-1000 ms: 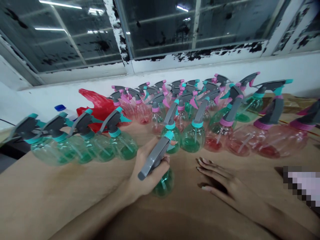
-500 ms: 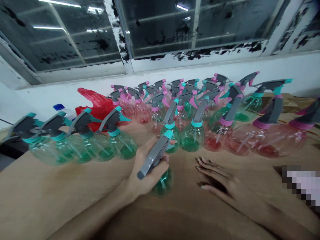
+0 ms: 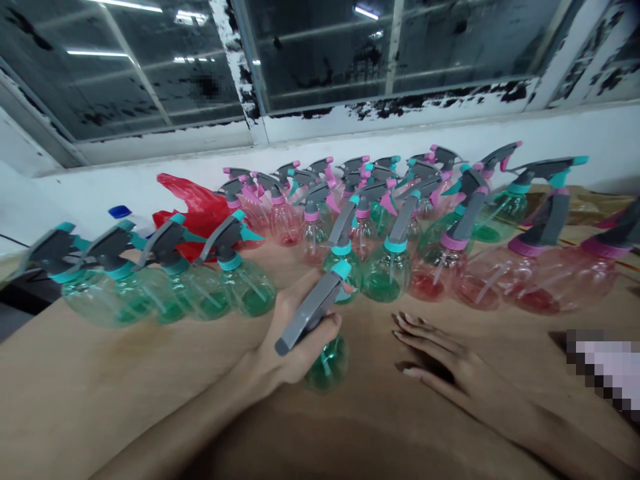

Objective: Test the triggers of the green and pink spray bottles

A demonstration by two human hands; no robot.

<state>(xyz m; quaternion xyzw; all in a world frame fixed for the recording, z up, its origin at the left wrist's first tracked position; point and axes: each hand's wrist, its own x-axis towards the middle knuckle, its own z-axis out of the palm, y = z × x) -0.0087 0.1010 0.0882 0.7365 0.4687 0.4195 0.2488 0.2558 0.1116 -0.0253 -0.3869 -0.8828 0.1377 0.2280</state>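
Note:
My left hand (image 3: 295, 333) is wrapped round the neck of a green spray bottle (image 3: 327, 367) with a grey and turquoise trigger head. The nozzle points away from me, and my fingers hide the collar. My right hand (image 3: 440, 357) rests on the table with its fingers spread, holding nothing. Just beyond the held bottle stand two more green spray bottles (image 3: 385, 277). To their right is a row of pink spray bottles (image 3: 480, 287) with grey and pink heads. On the left, several green spray bottles (image 3: 247, 287) stand in a line.
Behind the front rows, more pink and green bottles (image 3: 285, 220) crowd toward the wall. A red plastic bag (image 3: 193, 207) and a blue-capped container (image 3: 120, 213) lie at the back left. A blurred-out object (image 3: 607, 367) is at the right edge of the wooden table (image 3: 165, 393).
Almost nothing differs. The view has shifted very slightly; my left hand stays on the same spray bottle and my right hand stays on the table.

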